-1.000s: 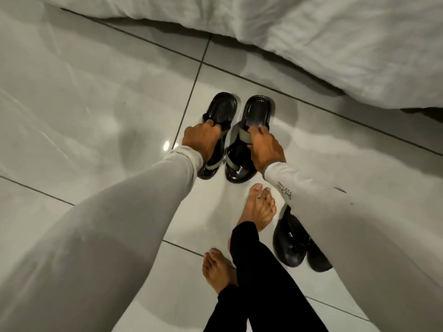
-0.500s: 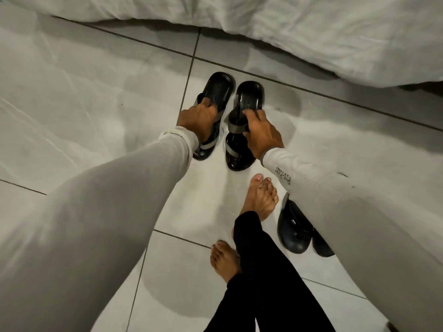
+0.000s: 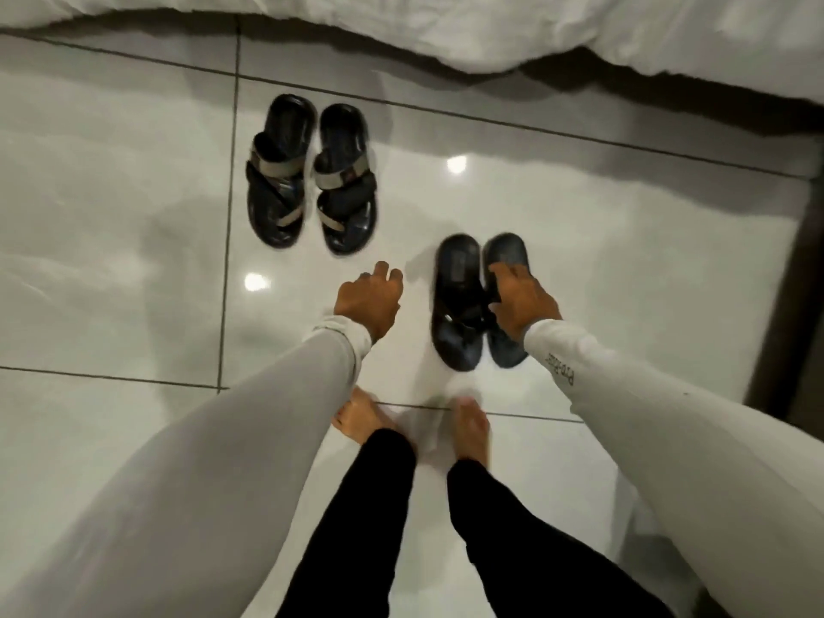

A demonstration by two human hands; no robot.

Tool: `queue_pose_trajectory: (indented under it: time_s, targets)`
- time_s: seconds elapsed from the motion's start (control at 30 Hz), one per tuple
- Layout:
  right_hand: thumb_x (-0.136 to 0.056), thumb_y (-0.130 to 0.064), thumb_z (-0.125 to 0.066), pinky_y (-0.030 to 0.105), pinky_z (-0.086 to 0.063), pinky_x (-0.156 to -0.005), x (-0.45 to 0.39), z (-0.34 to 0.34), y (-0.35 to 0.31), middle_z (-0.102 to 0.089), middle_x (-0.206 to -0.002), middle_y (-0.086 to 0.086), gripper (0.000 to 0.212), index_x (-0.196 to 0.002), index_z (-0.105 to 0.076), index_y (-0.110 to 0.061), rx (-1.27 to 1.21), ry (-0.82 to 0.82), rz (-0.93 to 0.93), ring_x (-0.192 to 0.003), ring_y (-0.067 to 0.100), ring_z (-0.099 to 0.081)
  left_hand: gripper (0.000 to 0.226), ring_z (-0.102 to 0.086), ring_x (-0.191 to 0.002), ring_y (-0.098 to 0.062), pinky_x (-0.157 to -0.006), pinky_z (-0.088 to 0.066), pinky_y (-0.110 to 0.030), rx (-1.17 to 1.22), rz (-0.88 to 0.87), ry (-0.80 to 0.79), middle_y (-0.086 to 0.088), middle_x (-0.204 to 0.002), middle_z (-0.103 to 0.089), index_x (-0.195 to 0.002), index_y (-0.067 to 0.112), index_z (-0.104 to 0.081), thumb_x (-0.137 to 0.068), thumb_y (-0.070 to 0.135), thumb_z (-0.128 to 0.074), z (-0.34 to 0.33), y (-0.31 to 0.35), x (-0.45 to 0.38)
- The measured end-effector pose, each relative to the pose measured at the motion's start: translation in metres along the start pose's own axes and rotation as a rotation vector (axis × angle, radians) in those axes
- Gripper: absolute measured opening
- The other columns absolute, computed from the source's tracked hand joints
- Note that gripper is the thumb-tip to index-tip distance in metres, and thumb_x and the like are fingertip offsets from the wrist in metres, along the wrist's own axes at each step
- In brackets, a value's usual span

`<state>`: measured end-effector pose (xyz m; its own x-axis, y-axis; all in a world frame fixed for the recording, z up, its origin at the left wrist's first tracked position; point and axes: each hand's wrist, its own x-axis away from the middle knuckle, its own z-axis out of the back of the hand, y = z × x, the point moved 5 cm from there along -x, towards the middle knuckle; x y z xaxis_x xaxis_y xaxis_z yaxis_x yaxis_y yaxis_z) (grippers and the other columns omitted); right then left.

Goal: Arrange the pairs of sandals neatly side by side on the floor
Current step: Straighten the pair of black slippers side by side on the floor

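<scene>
A pair of black sandals with grey straps [image 3: 310,173] lies side by side on the white floor tiles, near the bed, with no hand on it. A second, all-black pair [image 3: 459,301] lies closer to me on the right, also side by side. My right hand [image 3: 521,303] rests on the right sandal of this black pair [image 3: 506,256], fingers over its strap area. My left hand [image 3: 368,301] hovers just left of the black pair, empty, fingers loosely curled and apart from the sandals.
White bedding [image 3: 490,24] hangs over the floor along the top. A dark furniture edge [image 3: 798,283] runs down the right side. My bare feet [image 3: 468,428] stand on the tiles just below the black pair.
Both hands let go of the strapped pair, which now lies by the bed. My hands moved right to the black pair, and the view shifted right.
</scene>
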<state>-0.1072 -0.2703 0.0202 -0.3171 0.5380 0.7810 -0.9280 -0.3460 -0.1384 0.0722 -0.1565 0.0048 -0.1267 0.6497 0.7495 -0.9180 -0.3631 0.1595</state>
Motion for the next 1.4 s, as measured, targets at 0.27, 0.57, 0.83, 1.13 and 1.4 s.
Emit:
queue_pose_trajectory:
  time_s: [0.27,0.57,0.83,1.13,1.4]
  targets:
    - [-0.089,-0.015,-0.058,0.050,-0.054,-0.090,0.012,-0.044,0.068,-0.047,-0.137,0.017,0.055,-0.140,-0.039,-0.012,0.037,-0.102,0.055,-0.110,0.044,-0.060,0.037,-0.063,-0.106,-0.038,-0.080,-0.054,-0.048,0.141,-0.107,-0.038,-0.012,-0.135,-0.045,-0.131,0.011,-0.046,-0.095,0.011,-0.053,-0.067,0.104,-0.006]
    - [-0.087,-0.019,-0.065,0.043,-0.051,-0.076,-0.056,-0.101,0.129,-0.045,-0.135,0.013,0.057,-0.139,-0.042,-0.016,0.218,-0.149,0.240,-0.104,0.040,-0.064,0.043,-0.061,-0.114,-0.042,-0.093,-0.053,-0.052,0.236,0.025,-0.071,-0.015,-0.139,-0.046,-0.136,0.010,-0.047,-0.095,0.016,-0.056,-0.138,0.160,-0.093]
    - [-0.088,-0.022,-0.069,0.044,-0.052,-0.086,-0.083,-0.112,0.156,-0.058,-0.122,0.014,0.061,-0.142,-0.040,-0.019,0.269,-0.103,0.268,-0.106,0.036,-0.063,0.033,-0.069,-0.100,-0.040,-0.083,-0.056,-0.044,0.084,0.007,-0.027,-0.013,-0.111,-0.071,-0.124,0.017,-0.056,-0.093,0.026,-0.056,-0.135,0.169,-0.115]
    - [-0.091,-0.019,-0.064,0.042,-0.050,-0.080,-0.096,-0.058,0.210,-0.064,-0.113,0.013,0.045,-0.132,-0.047,-0.016,0.199,0.031,0.164,-0.104,0.035,-0.062,0.038,-0.070,-0.097,-0.040,-0.078,-0.055,-0.044,-0.016,-0.024,0.021,-0.013,-0.110,-0.069,-0.129,0.010,-0.046,-0.095,0.025,-0.054,-0.087,0.228,-0.142]
    - [-0.092,-0.021,-0.065,0.044,-0.052,-0.084,-0.112,-0.003,0.292,-0.065,-0.111,0.013,0.044,-0.132,-0.047,-0.016,0.134,0.047,0.106,-0.104,0.036,-0.064,0.038,-0.071,-0.096,-0.037,-0.078,-0.055,-0.042,-0.063,-0.068,0.069,-0.011,-0.107,-0.070,-0.129,0.011,-0.046,-0.096,0.024,-0.058,-0.046,0.311,-0.198]
